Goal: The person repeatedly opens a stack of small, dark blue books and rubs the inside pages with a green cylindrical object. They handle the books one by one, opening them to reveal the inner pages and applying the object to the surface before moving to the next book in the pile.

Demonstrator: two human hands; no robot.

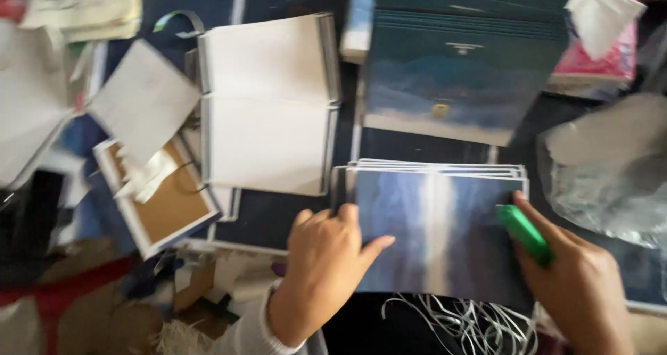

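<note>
Two hands [326, 258] [577, 278], one green tool [525, 233], two blue card stacks [438, 223] [462, 70].

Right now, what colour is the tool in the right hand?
Bright green tool, gripped by the right hand; head view.

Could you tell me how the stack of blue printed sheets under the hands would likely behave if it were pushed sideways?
The stack of blue sheets shows offset white edges at its top, so the sheets would probably slide and fan apart. They look thin and flat, so likely light and somewhat bendy. The left hand pressing on it suggests it shifts easily; the right hand holds a green tool.
</note>
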